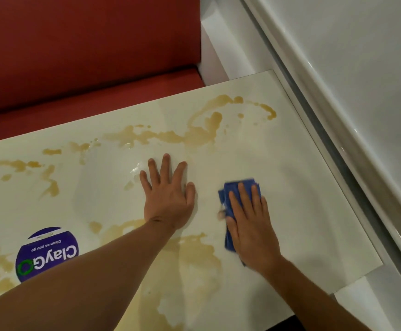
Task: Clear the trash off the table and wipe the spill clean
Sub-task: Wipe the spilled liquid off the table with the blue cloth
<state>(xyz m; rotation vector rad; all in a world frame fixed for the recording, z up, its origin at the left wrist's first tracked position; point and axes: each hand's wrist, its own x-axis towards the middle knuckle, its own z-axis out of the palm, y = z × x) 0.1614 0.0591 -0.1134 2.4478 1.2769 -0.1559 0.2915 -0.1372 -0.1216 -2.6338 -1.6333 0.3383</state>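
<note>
1. While the right hand (249, 223) lies flat with straight fingers on a folded blue cloth (230, 206), the cloth is pressed onto the white table (326, 211); nothing is curled round it as far as can be seen, though the thumb is partly hidden at the cloth's left edge.
2. The left hand (168, 189) is spread wide, palm down, on the bare tabletop just to the left of the cloth — it holds nothing and appears to serve as a brace.
3. The brown spill (194, 137) is seen as a long broken band beyond the fingertips of both hands, its long axis running from far left to far right, ending right of and beyond the cloth hand.
4. A second patch of spill (194, 256) lies nearer than the hands, between and under the two forearms, just left of the cloth's near end.
5. The cloth hand is judged the nearer to both patches' right ends; a push forward or a pull back and to the left would be needed.
6. No trash can be seen, so that part is judged done.
7. A round purple sticker (48, 254) left of the left forearm is partly covered by the arm; the table's left end and near edge are cut off — how far the spill runs there cannot be told.
</note>
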